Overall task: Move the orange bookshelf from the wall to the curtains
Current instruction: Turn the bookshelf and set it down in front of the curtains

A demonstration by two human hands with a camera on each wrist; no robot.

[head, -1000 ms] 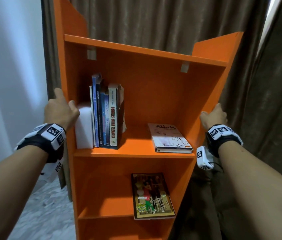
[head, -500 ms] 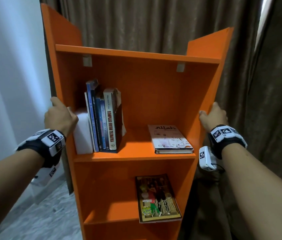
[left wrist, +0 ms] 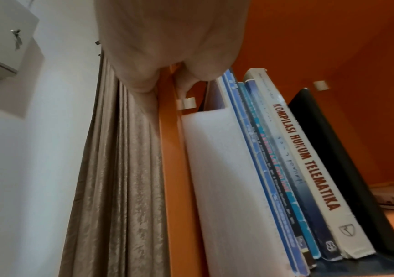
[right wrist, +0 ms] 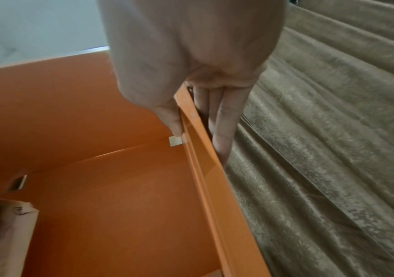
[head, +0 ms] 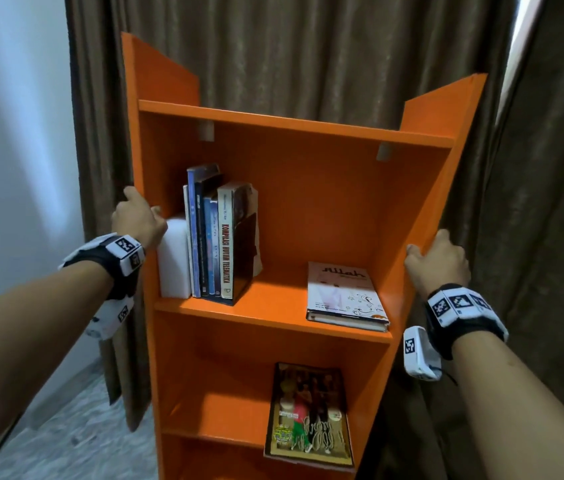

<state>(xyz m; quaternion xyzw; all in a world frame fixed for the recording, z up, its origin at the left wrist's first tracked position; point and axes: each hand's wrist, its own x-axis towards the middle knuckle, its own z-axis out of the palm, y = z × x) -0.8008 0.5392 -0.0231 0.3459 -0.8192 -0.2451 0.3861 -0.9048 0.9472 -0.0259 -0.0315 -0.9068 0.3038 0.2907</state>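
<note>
The orange bookshelf [head: 308, 202] stands upright in front of the brown curtains [head: 308, 46], filling the middle of the head view. My left hand [head: 140, 220] grips its left side panel, thumb inside by the white foam block [head: 173, 258]. My right hand [head: 438, 259] grips the right side panel [right wrist: 200, 142], thumb on the inner face and fingers [right wrist: 223, 127] on the outer face against the curtain [right wrist: 333, 150]. In the left wrist view my left hand [left wrist: 167, 56] wraps the panel edge [left wrist: 174, 168].
Upright books [head: 218, 233] stand on the middle shelf beside a flat white book [head: 344, 296]. A magazine [head: 310, 414] lies on the lower shelf. A white wall [head: 13, 150] is at the left, with marbled floor [head: 76, 441] below. Curtain folds hang close behind and right.
The bookshelf sits lower and further right in the head view than a second ago, with more curtain visible behind it. Both hands keep the same grip on the side panels.
</note>
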